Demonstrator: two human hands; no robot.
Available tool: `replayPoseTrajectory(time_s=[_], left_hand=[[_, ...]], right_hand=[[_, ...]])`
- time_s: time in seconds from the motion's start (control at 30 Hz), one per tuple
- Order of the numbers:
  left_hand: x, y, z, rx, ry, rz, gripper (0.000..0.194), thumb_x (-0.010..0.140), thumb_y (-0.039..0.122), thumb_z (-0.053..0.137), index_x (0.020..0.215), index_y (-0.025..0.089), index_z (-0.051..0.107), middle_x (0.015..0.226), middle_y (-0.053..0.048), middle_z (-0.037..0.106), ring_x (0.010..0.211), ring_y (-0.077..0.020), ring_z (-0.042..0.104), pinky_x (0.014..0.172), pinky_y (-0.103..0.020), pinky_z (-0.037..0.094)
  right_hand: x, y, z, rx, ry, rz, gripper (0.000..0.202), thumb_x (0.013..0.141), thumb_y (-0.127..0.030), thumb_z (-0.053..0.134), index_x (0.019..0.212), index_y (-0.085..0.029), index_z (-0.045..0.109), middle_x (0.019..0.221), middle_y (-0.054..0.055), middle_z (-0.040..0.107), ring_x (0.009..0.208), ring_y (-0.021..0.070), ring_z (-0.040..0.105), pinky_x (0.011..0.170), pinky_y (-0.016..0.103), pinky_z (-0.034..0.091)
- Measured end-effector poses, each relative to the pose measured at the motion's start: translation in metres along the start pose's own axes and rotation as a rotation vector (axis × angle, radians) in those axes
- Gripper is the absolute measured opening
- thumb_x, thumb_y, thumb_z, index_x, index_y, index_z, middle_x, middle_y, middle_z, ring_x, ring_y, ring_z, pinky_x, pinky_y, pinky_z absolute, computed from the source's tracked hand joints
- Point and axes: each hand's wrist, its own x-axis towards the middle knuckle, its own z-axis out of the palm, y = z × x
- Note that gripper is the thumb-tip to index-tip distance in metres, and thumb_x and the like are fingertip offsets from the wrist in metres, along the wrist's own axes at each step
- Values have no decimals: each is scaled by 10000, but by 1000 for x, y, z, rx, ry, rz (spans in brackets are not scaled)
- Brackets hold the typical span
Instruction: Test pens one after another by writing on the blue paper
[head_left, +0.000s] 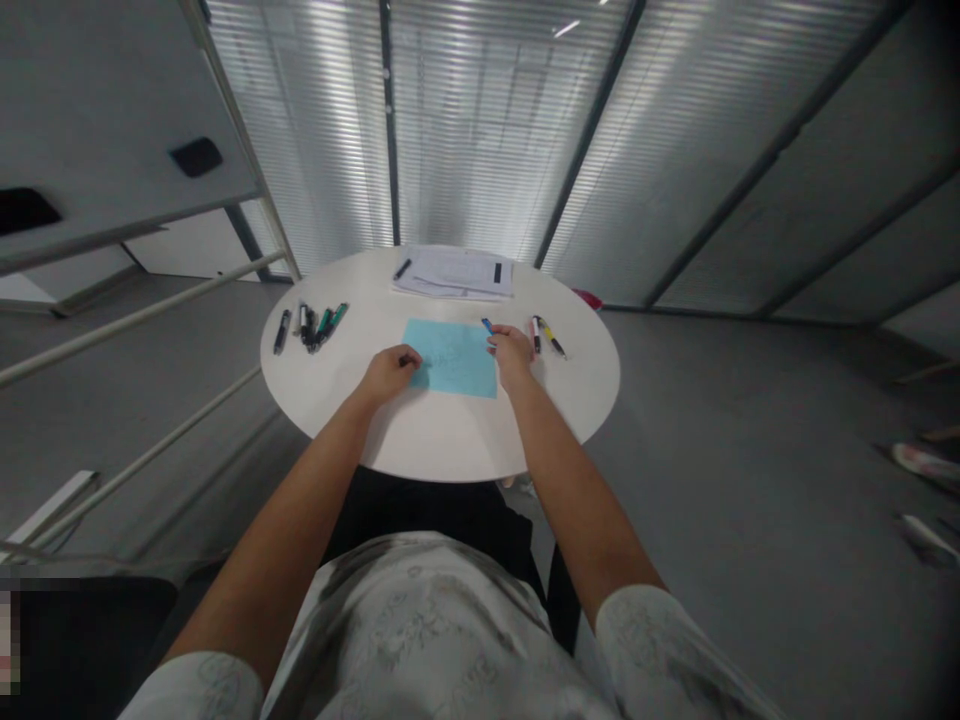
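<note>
A light blue sheet of paper [454, 372] with faint marks on it lies on the white round table [442, 440]. My right hand [513, 358] is closed on a blue pen [487, 326] over the sheet's right edge; the pen's upper end sticks out past the fingers. At the sheet's left edge, my left hand [388, 374] has its fingers curled round a small dark object [406, 361], too small to name for certain. Just right of my right hand lie a white marker with a dark end [536, 335] and a yellow and black pen [553, 338].
Several black and green markers [322, 326] lie in a group at the table's left, with a dark marker [282, 332] beside them. White papers [454, 272] are stacked at the far edge, a black pen [403, 269] on top. A metal railing [150, 300] runs along the left.
</note>
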Motion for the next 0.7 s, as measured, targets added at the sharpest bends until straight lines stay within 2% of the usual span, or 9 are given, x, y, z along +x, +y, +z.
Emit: replayPoseTrajectory(time_s=[0.07,0.13,0.2,0.3,0.4,0.5,0.7], left_hand=[[0,0,0,-6,4,-3,183,737,146,527,839,153,679,800,-63,681,692,-129,554,696,-264,433],[0,1,0,-3,5,3,188,734,144,524,839,152,680,804,-62,683,695,-128,558,704,-265,436],[-1,2,-1,6,3,5,197,732,134,517,837,150,682,803,-63,684,693,-127,559,715,-267,440],[-1,3,-1,5,10,4,201,730,125,516,833,146,687,807,-70,687,702,-129,568,726,-271,444],[-1,3,0,3,15,-1,201,730,124,520,835,148,689,821,-75,693,723,-137,581,731,-276,446],[0,2,0,-10,12,-1,201,731,122,519,840,149,686,825,-75,694,725,-137,584,723,-274,443],[-1,4,-1,-20,12,-9,194,722,111,519,822,153,680,783,-60,677,685,-128,552,687,-263,422]], right_hand=[[3,1,-6,-259,47,-186,232,634,-94,520,795,-175,666,690,-9,618,747,158,617,850,358,503],[6,4,-13,-503,87,-394,268,637,-62,488,778,-166,691,808,46,659,965,201,605,1062,432,366],[11,9,-20,-670,74,-504,309,658,-55,469,832,-144,707,911,95,666,1061,221,569,1127,451,279],[18,15,-29,-789,82,-534,366,702,-60,450,958,-113,707,1102,153,627,1180,234,510,1106,436,317],[23,19,-36,-896,70,-494,391,735,-58,436,1024,-92,698,1218,176,578,1233,232,473,1082,401,347],[22,18,-39,-1009,30,-441,409,772,-58,417,1084,-73,681,1292,187,540,1252,232,458,1063,384,358],[12,9,-39,-1179,-2,-381,414,832,-87,386,1147,-95,654,1366,181,491,1246,284,454,1019,453,357]])
